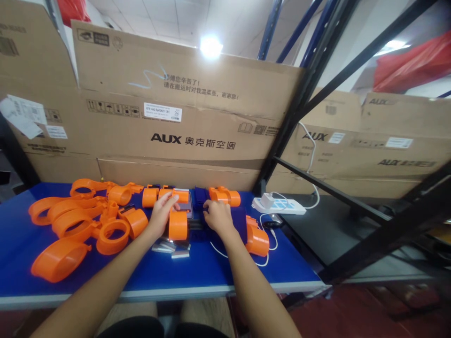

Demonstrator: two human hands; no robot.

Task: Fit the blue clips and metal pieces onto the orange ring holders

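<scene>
Fingers bent on left hand (160,218), curled on right hand (219,217); can't tell if either pinches. Orange cuff (178,226) between, nearer left; dark strap (196,224) runs crosswise toward right.

A: Hands readable?
B: Partly. Right hand (219,217) hid whatever was beneath it. Left hand (162,215) was blurry; contact with the orange cylinder (180,196) unclear.
A: Label?
B: White label (162,112) had fine print, too small.
A: Edges?
B: Bottom cut both forearms (109,277), right cut the red plastic (416,65).
</scene>
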